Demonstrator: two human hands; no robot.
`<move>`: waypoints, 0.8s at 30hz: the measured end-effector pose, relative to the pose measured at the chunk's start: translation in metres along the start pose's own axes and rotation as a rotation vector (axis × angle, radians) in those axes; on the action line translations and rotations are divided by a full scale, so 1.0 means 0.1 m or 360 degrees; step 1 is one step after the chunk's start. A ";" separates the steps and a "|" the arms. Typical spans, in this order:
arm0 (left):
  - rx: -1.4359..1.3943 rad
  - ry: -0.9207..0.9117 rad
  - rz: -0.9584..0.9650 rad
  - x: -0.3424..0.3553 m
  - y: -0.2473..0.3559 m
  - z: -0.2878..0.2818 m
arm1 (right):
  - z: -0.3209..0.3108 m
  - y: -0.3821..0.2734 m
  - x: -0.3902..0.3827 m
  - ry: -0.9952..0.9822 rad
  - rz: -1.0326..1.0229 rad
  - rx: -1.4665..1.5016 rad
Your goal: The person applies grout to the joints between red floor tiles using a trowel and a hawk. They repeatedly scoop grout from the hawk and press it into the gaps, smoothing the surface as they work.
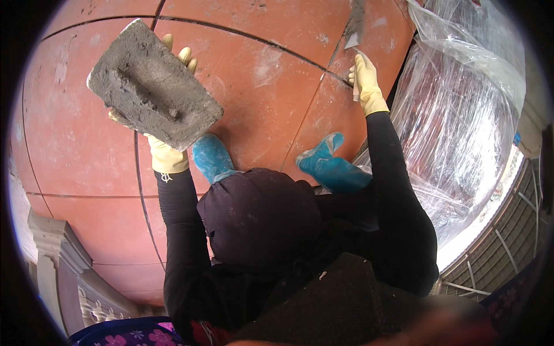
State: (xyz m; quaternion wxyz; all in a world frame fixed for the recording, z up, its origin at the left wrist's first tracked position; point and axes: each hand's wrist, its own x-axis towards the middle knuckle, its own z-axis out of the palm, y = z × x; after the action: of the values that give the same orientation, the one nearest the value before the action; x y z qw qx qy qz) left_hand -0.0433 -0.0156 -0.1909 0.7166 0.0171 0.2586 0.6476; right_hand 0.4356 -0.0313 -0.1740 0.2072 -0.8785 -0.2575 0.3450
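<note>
My left hand (167,157), in a cream rubber glove, holds a rectangular board from beneath, its thumb and fingertips showing at the two long sides. Grey wet mortar (154,86) covers the board's top, heaped along a ridge toward the left and hollowed beside it. My right hand (366,83), gloved the same way, is closed around the handle of a narrow trowel (353,38). Mortar is smeared over the trowel's blade, which points away from me above the red tiles (248,86). Whether the blade touches them I cannot tell.
Dark joints run between the tiles, which carry whitish smudges. My feet wear blue covers (212,157). At the right stands a bulky thing wrapped in clear plastic film (461,115). A grey pillar (57,236) with a balustrade (101,311) is at lower left.
</note>
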 end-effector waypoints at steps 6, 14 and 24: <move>-0.0080 -0.0014 -0.0008 0.01 -0.01 -0.01 | -0.02 -0.01 -0.03 0.0114 -0.0122 -0.0036; 0.0044 0.0028 -0.0016 0.02 -0.01 0.01 | 0.13 0.00 -0.10 0.0155 -0.0047 -0.0122; -0.0012 0.0024 -0.0016 0.06 -0.02 0.01 | 0.31 -0.26 -0.04 0.0398 -0.0383 -0.1532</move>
State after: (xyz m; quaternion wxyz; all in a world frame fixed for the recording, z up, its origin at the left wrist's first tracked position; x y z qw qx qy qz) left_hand -0.0408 -0.0097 -0.1926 0.7179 0.0083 0.2616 0.6450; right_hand 0.4027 -0.0071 -0.1792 -0.1534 -0.8730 -0.4598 0.0533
